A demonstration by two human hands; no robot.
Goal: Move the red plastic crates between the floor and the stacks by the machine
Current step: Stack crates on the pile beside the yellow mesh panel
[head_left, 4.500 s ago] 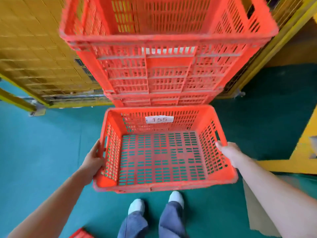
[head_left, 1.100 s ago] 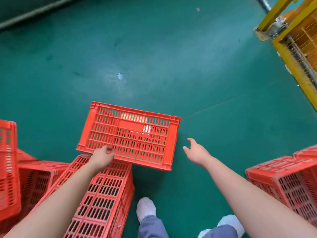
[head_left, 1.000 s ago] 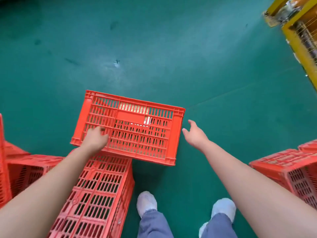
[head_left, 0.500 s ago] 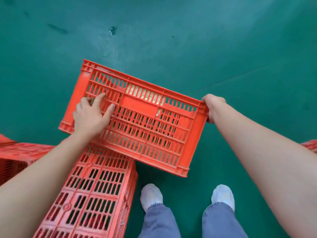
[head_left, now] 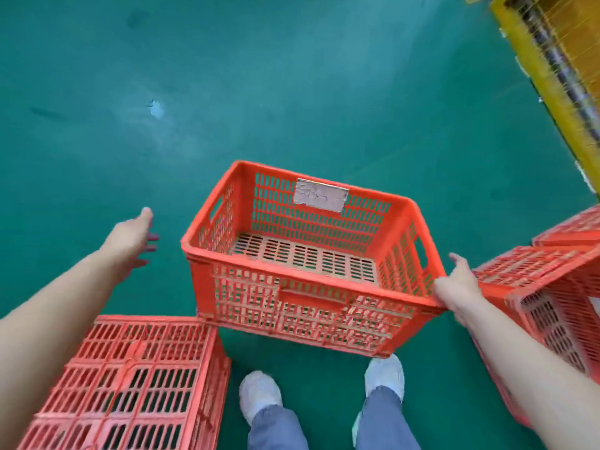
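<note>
Red slatted crate now mouth-up, pale label inside

crate — matt slotted plastic | label — worn paper | floor smooth, faintly glossy

Green painted floor spreads out on every side of my right hand's grip. Far up and to the left of that grip I see a small pale scuff in the paint, with a hazy lighter patch around it. Further left lies a long dark smear, and higher up a rounder dark smudge. Up and right of my grip, well apart from it, a yellow frame runs slantwise out of view. Wire mesh sits behind it, and a grey ribbed bar shows through.
</note>
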